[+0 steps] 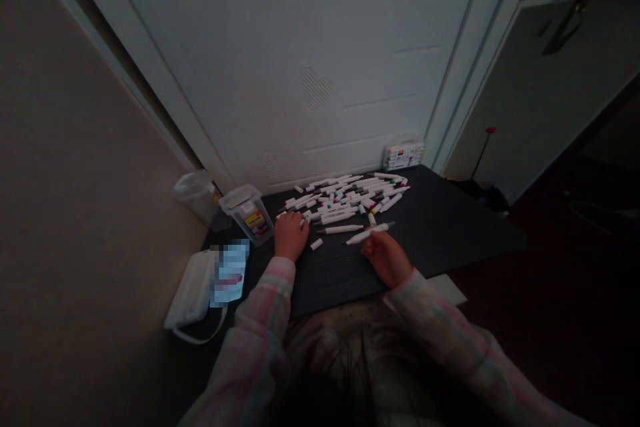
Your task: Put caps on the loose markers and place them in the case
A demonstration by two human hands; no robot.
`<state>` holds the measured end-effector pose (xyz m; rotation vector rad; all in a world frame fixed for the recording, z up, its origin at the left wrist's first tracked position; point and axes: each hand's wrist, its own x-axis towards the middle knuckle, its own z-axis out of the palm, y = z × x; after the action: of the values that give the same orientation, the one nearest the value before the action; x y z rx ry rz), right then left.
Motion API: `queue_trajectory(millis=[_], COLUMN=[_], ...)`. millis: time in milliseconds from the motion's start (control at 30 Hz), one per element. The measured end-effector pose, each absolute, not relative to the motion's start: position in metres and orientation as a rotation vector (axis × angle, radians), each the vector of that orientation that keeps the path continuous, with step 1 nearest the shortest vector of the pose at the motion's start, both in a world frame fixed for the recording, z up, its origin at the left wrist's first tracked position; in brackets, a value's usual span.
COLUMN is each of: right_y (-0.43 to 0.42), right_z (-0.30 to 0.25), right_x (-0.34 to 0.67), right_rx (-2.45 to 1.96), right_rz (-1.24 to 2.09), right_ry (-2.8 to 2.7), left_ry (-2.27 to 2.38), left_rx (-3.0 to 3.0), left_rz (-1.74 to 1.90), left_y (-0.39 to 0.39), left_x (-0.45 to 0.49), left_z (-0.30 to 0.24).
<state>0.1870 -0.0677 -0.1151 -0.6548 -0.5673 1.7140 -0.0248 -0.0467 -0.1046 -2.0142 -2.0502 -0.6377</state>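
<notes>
My right hand (387,257) is closed in a pinch on a white marker (367,234), which lies nearly level just above or on the dark table (460,220). At the left end of a heap of white markers (345,197) is my left hand (291,237), its fingers curled down. Something small and white shows by its fingertips, too hidden to name. Between the hands lie another uncapped marker (343,230) and a loose white cap (317,244). Several caps with coloured ends are mixed into the heap.
A clear plastic box (245,207) with a label stands left of my left hand. Nearer me are a white power bank (193,290) with a cable and a lit phone (231,277). A packed marker case (404,155) leans at the back by the white door (300,47).
</notes>
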Motion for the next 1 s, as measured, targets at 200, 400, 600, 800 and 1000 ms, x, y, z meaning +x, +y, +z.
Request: queue_trajectory(millis=[200, 400, 600, 800, 1000], right_y=[-0.067, -0.068, -0.068, -0.069, -0.067], right_z=[-0.115, -0.115, -0.114, -0.113, -0.115], right_x=[0.187, 0.187, 0.185, 0.185, 0.184], right_rx=[-0.660, -0.669, -0.691, -0.711, -0.711], right_rz=[1.711, 1.712, 1.694, 1.690, 1.688], right_ry=[-0.575, -0.600, -0.629, -0.669, -0.649], left_ry=[-2.057, -2.066, -2.061, -2.049, -2.037], left_rx=[-1.975, -1.981, -1.989, -1.996, -2.012], left_rz=[-0.693, -0.694, -0.696, -0.688, -0.664], left_y=[-0.049, -0.048, -0.048, -0.050, -0.049], left_x=[-0.030, -0.033, -0.032, -0.031, -0.031], left_z=[-0.114, -0.118, -0.119, -0.117, -0.119])
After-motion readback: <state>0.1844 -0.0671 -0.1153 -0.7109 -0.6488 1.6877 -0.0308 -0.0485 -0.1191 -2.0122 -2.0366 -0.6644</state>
